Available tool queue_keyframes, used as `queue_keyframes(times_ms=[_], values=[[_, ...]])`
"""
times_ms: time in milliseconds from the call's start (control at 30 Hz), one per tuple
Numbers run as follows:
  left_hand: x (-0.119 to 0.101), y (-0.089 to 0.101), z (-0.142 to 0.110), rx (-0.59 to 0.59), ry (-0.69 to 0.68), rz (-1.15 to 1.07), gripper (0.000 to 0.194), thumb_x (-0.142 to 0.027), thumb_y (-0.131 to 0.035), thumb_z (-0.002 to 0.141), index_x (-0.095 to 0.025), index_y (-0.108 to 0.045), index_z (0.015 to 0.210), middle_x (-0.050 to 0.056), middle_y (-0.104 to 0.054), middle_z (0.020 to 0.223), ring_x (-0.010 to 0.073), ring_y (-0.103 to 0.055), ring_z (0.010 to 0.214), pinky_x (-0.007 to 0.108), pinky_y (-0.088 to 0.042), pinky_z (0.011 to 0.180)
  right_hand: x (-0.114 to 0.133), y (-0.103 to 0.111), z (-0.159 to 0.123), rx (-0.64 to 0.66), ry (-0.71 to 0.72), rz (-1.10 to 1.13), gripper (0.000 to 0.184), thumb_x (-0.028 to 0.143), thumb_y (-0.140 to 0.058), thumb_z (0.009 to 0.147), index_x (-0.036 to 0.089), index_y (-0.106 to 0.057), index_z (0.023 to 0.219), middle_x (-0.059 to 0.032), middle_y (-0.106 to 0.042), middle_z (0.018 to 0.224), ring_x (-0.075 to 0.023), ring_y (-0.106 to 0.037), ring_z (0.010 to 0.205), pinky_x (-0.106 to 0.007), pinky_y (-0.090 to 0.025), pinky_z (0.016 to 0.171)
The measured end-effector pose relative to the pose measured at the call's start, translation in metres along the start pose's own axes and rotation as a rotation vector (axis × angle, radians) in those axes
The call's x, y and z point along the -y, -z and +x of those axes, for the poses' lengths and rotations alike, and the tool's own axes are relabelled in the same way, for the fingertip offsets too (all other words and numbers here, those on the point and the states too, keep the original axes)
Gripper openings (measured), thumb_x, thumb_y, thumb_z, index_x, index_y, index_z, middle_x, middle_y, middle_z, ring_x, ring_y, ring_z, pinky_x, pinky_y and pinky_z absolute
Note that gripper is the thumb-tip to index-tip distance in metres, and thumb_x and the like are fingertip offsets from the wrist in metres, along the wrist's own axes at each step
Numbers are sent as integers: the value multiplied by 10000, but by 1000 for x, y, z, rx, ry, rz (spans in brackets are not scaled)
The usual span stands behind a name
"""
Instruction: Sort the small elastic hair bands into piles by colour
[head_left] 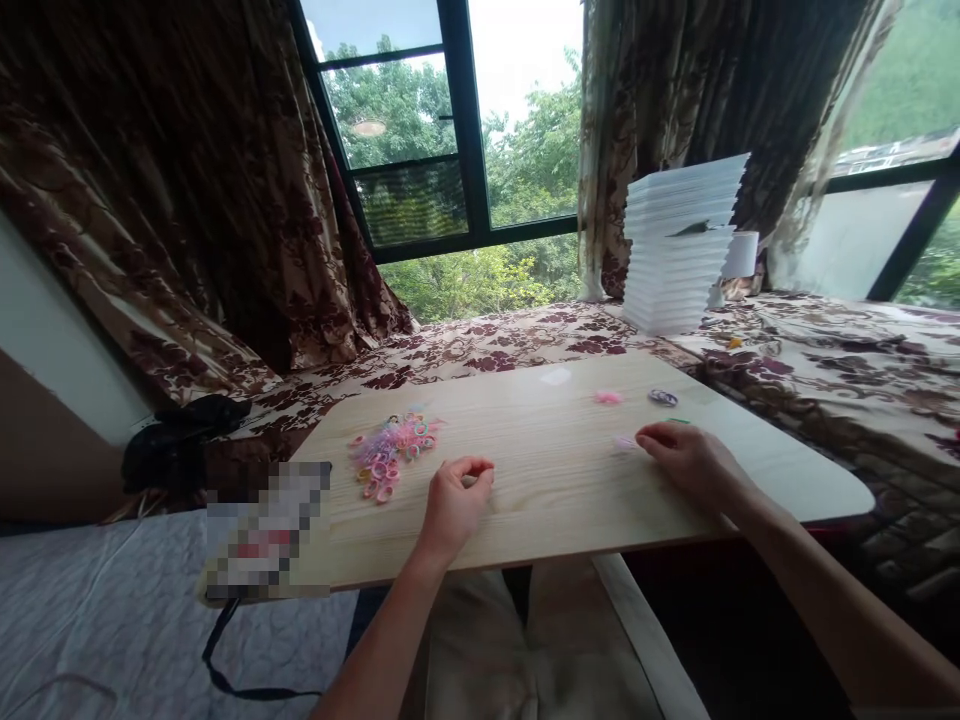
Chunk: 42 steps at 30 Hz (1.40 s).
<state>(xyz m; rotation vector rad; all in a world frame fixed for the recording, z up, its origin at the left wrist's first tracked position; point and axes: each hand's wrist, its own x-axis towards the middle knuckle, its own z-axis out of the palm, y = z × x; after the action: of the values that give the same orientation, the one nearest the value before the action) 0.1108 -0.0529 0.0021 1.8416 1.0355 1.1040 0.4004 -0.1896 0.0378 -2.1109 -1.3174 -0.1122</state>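
My left hand is over the near middle of the table, its fingers curled and pinched toward the thumb; what they hold, if anything, is too small to make out. My right hand rests low over the right part, fingertips together beside a pale lilac piece. Whether the fingers grip that piece, I cannot tell. Beyond it lie a fluffy pink piece and a purple-and-white ring bundle. A green strip shows just behind the right hand. To the left is a pile of small pastel rings, like hair ties.
The light wooden table has a rounded right end. A blurred-out object with a dark strap sits at its left corner. A tall stack of white, ridged sheets or trays stands on the floral-covered ledge beneath the windows.
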Motion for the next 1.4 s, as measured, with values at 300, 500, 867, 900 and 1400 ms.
queue_keyframes(times_ms=[300, 500, 867, 900, 1400], values=[[0, 3, -2, -57, -15, 14, 188, -288, -619, 754, -171, -762, 793, 55, -743, 822, 197, -669, 859, 332, -493, 882, 4, -2, 0, -45, 67, -161, 252, 366, -539, 821, 242, -751, 765, -51, -761, 831, -221, -668, 759, -300, -447, 634], [-2, 3, -2, -58, -4, -8, 163, -221, -626, 746, -175, -768, 810, 51, -742, 794, 195, -672, 889, 331, -497, 907, 25, 7, -17, -117, 72, 3, 278, 384, -524, 826, 230, -753, 862, -62, -748, 867, -204, -652, 687, -317, -476, 633], [-14, 7, -6, 92, 14, -112, 239, -193, -628, 782, -140, -711, 1000, 44, -762, 766, 190, -700, 860, 369, -479, 983, 116, -85, -26, 209, 204, 563, 266, 342, -561, 809, 186, -754, 905, -52, -744, 811, -168, -634, 666, -297, -506, 660], [-15, 7, -7, 101, 10, -108, 239, -191, -630, 782, -141, -711, 1001, 46, -764, 771, 194, -701, 870, 370, -478, 987, 117, -86, -26, 205, 204, 569, 269, 341, -570, 806, 185, -755, 924, -55, -742, 834, -165, -634, 671, -294, -505, 661], [-19, 1, -3, 164, -94, 6, 237, -212, -595, 806, -172, -729, 997, 35, -749, 795, 185, -685, 872, 340, -497, 935, 112, -64, -31, 217, 245, 379, 196, 245, -547, 856, 193, -717, 772, -44, -673, 806, -155, -615, 722, -273, -450, 663]])
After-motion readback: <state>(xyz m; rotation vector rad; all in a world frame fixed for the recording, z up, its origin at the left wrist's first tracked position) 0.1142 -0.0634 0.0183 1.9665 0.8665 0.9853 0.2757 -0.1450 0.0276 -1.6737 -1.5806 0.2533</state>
